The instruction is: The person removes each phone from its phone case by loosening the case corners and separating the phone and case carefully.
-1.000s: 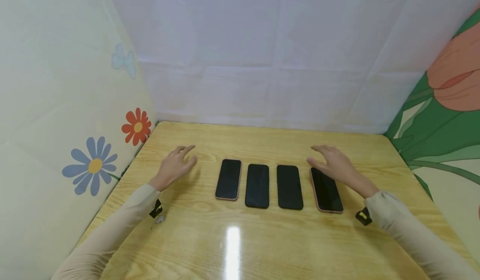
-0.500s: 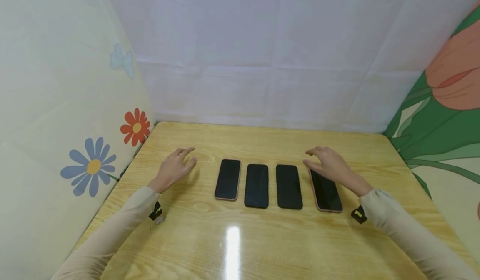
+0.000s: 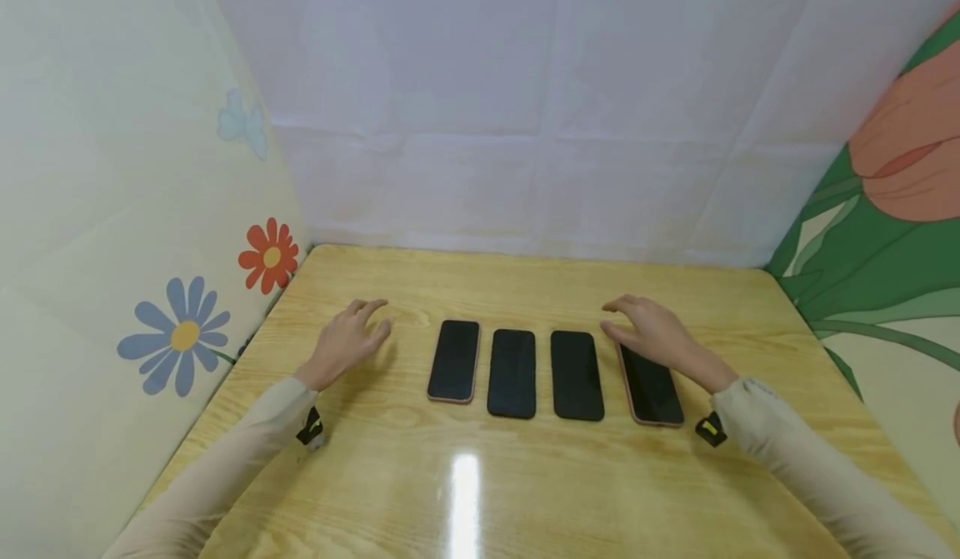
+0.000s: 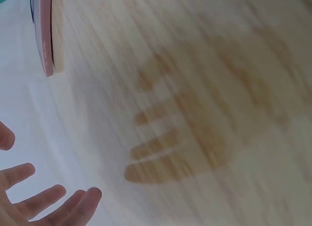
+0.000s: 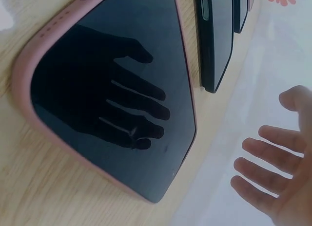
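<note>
Several smartphones lie face up in a row, their screens dark. The leftmost phone [image 3: 453, 361] has a pink edge. Two black phones, one left of centre [image 3: 512, 374] and one right of centre [image 3: 577, 376], lie between it and the rightmost phone [image 3: 654, 388], which has a pink case. My right hand [image 3: 660, 334] hovers over the far end of that rightmost phone, fingers spread and holding nothing; its dark reflection shows on the screen in the right wrist view. Left of the row, my left hand [image 3: 345, 342] is held above the wood with loose fingers, touching no phone.
The wooden table [image 3: 375, 476] meets a white cloth backdrop [image 3: 450, 109] at its far edge. Flower-printed sheets stand at the left [image 3: 90, 209] and the right [image 3: 900, 251]. Black wrist devices hang under both sleeves.
My right hand has drifted slightly left over the rightmost phone. The left hand has barely moved. The phones lie as before.
</note>
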Available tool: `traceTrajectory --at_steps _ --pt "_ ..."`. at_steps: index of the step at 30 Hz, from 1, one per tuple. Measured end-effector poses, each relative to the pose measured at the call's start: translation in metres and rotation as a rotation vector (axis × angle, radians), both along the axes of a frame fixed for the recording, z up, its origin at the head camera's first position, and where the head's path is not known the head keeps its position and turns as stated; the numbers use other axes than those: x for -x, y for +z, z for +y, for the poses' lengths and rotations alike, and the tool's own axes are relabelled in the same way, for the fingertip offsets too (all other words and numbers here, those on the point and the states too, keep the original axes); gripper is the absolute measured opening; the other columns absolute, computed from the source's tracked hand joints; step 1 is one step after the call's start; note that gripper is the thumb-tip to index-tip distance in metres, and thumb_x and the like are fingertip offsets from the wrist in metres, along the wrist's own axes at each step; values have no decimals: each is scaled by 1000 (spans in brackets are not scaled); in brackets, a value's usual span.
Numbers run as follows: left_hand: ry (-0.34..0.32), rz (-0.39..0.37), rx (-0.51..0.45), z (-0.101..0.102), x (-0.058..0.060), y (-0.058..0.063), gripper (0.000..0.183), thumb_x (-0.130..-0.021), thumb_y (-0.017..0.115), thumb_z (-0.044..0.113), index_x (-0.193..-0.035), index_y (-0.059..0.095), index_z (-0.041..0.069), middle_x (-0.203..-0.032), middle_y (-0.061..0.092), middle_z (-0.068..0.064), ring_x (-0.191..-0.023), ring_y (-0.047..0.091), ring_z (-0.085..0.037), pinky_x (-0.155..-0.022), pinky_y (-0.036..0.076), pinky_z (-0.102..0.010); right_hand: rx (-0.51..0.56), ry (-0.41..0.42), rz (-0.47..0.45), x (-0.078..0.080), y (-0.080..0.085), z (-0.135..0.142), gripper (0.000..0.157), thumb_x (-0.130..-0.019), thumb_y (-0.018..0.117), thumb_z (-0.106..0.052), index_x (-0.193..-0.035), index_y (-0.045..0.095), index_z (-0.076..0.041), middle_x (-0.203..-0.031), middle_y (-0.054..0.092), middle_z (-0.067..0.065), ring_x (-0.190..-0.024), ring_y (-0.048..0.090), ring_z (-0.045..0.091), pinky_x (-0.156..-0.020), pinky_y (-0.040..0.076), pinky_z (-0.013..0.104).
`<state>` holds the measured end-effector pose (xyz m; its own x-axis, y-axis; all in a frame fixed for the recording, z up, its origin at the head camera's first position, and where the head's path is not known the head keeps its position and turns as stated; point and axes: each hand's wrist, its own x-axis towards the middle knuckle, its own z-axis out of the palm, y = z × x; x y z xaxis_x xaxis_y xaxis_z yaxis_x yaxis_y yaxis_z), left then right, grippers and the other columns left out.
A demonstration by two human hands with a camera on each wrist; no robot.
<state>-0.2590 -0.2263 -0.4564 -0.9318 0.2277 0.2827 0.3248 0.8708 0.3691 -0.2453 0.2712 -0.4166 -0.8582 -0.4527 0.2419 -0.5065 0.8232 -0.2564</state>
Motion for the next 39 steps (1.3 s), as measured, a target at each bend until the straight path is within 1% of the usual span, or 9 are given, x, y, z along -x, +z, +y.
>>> traceTrajectory --at_steps 4,11,18,25,30,33,39 --pt "-9 12 -9 1 1 0 45 -100 54 34 -136 58 7 -125 57 -24 -96 61 -43 -75 51 -57 -16 13 -15 0 1 -5 37 -97 65 -22 -123 63 5 -117 64 24 -101 63 39 -83 52 56" --pt "-3 -41 -3 2 -2 2 43 -100 56 32 -134 59 6 -125 57 -26 -98 61 -44 -77 51 -58 -50 22 -36 2 0 -14 38 -98 64 -22 -123 63 5 -119 63 24 -104 62 39 -84 51 56" --pt "1 -54 -4 3 -4 1 40 -99 58 29 -131 61 7 -118 61 -22 -83 62 -33 -67 52 -50 -49 50 -35 3 0 -23 38 -97 64 -21 -124 62 6 -120 63 24 -105 61 40 -84 52 55" --pt "2 -42 -2 4 -5 1 39 -99 58 30 -130 61 7 -112 62 -20 -80 62 -30 -61 52 -45 -51 62 -30 6 -3 -30 39 -97 64 -22 -126 62 4 -121 63 23 -106 60 41 -86 51 56" --pt "8 -88 -25 7 -6 1 39 -98 59 31 -127 63 5 -105 65 -17 -79 62 -29 -61 52 -43 -15 97 -31 7 -3 -36 38 -97 64 -20 -125 63 5 -118 64 23 -103 61 41 -86 50 56" --pt "13 -122 -27 8 -7 1 39 -99 58 31 -126 63 4 -103 67 -16 -82 63 -29 -64 52 -43 2 125 -38 9 -2 -41 38 -97 64 -20 -125 62 7 -116 64 23 -103 61 41 -87 50 56" --pt "17 -166 -38 12 -8 2 43 -101 53 33 -127 62 1 -104 67 -18 -84 64 -31 -66 53 -44 -6 141 -75 13 -6 -52 41 -97 64 -20 -127 60 7 -121 62 24 -107 59 41 -91 48 56"
